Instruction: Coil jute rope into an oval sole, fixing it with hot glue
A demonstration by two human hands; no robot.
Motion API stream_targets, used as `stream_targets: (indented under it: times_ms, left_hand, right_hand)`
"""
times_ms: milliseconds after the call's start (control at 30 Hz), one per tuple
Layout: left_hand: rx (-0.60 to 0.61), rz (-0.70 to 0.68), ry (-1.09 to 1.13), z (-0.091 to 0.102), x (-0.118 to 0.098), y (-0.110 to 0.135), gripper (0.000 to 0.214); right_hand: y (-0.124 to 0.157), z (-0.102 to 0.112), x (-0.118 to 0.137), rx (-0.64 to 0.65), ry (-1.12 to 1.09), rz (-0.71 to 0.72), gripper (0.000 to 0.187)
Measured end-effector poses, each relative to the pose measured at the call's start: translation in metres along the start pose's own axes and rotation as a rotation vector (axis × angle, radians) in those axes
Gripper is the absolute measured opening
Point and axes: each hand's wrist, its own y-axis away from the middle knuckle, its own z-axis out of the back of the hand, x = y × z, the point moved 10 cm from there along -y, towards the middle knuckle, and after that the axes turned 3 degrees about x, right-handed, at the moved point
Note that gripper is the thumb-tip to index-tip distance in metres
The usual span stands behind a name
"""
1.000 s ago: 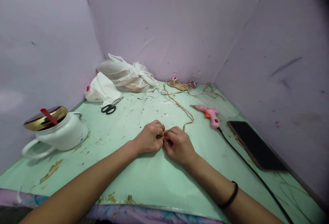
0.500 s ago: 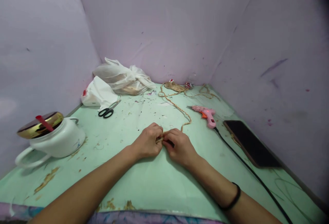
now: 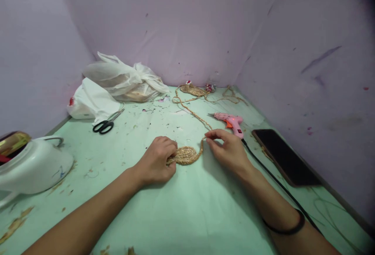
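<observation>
A tan coil of braided cord (image 3: 186,155), flat and oval, lies on the light green table. My left hand (image 3: 158,160) is closed on the coil's left end, so that part is hidden under the fingers. From the coil's right side the loose braided cord (image 3: 195,115) curves up and runs to the back of the table. My right hand (image 3: 227,149) pinches this cord between thumb and fingertips, a short way right of the coil. Just behind my right hand rests a pink glue gun (image 3: 230,120), its small light glowing.
Black-handled scissors (image 3: 104,125) lie at the left, near a white tissue pack (image 3: 93,100) and a plastic bag (image 3: 125,77). A white mug (image 3: 43,165) stands at far left. On the right are a phone (image 3: 284,157) and the glue gun's black cable (image 3: 272,177). A second woven piece (image 3: 191,89) sits at the back.
My right hand has moved right, away from my left, drawing the cord out to the side. The coil between the hands has come into sight. The view has shifted slightly right.
</observation>
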Motion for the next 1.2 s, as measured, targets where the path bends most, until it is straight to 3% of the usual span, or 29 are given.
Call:
stream_targets:
  times_ms: [167,267,400,467,667,733,800,900,1000,1033,1100,1200]
  left_hand:
    - [-0.053,-0.118,-0.102,0.011,-0.014,0.002,0.016]
    - [-0.132,-0.197,-0.132,0.022,-0.025,0.007,0.017]
    - [-0.177,-0.252,-0.149,0.032,-0.03,0.012,0.023]
    - [-0.169,-0.291,-0.185,0.032,-0.034,0.013,0.026]
    - [-0.065,-0.367,-0.323,0.02,-0.043,0.009,0.023]
    - [-0.061,-0.372,-0.381,0.021,-0.042,0.008,0.026]
    - [-0.155,-0.349,-0.436,0.031,-0.041,0.007,0.034]
    - [-0.47,-0.171,-0.377,0.064,-0.031,0.013,0.045]
    - [-0.738,0.198,0.022,0.082,0.007,0.028,0.035]
    - [-0.754,0.335,0.208,0.075,0.024,0.032,0.03]
    - [-0.679,0.552,0.533,0.048,0.047,0.033,0.026]
    - [-0.517,0.687,0.802,0.014,0.053,0.027,0.024]
  right_hand:
    - [0.005,-0.016,0.006,0.117,0.018,0.029,0.015]
    - [0.003,-0.004,0.004,0.038,-0.006,-0.007,0.015]
    - [-0.003,0.012,-0.014,-0.062,-0.181,-0.187,0.018]
    - [-0.004,0.004,-0.011,0.011,-0.26,-0.203,0.02]
    - [0.007,-0.042,0.028,0.304,-0.211,0.018,0.028]
    - [0.008,-0.053,0.029,0.352,-0.26,-0.02,0.023]
    - [0.007,-0.059,0.024,0.365,-0.429,-0.136,0.018]
    - [0.008,-0.059,0.014,0.299,-0.717,-0.346,0.025]
    - [0.01,-0.052,0.007,0.166,-0.913,-0.472,0.034]
    - [0.01,-0.049,0.005,0.114,-0.962,-0.486,0.036]
    - [0.008,-0.041,0.002,0.011,-1.04,-0.479,0.039]
    - [0.005,-0.034,-0.002,-0.059,-1.103,-0.477,0.041]
